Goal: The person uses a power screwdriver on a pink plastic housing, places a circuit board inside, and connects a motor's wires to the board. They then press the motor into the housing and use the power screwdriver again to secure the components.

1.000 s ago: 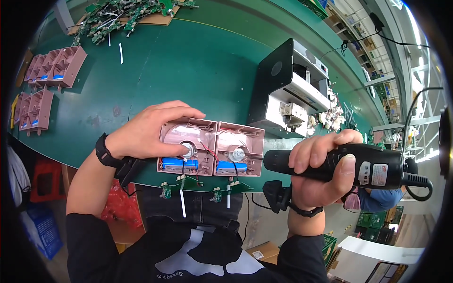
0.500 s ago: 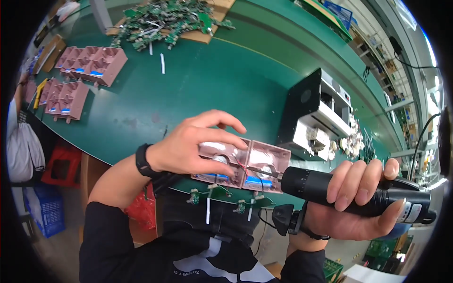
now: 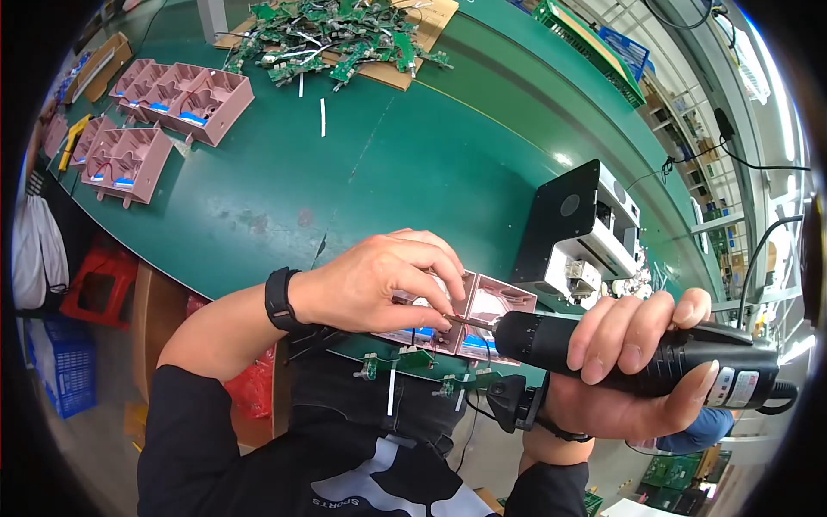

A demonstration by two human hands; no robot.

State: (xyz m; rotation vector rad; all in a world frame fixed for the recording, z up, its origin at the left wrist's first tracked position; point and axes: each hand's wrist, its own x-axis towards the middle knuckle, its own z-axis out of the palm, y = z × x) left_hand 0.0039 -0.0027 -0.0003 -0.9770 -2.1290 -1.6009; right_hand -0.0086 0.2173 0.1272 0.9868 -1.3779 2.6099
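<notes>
Electric screwdriver (image 3: 551, 342): in the right hand (image 3: 607, 407), over the near pink housings (image 3: 517, 297), bit (image 3: 472, 323) pointing left.
Right-hand fingers: wrapped round the tool body, probably for steady aim.
Left hand (image 3: 370, 284): thumb and index almost together at bit tip, likely guiding it; cannot tell if they grip anything.
Green boards (image 3: 415, 356): near edge of green surface (image 3: 413, 189), seemingly laid outside for access.
Near pink housings: side by side, blue cells (image 3: 479, 342) inside, partly hidden.
Black-and-white machine (image 3: 564, 224): right, beyond housings.
Far pink housings (image 3: 129, 164): left, grouped, apparently parked aside.
Board heap (image 3: 345, 43): on cardboard (image 3: 439, 21), probably kept together.
</notes>
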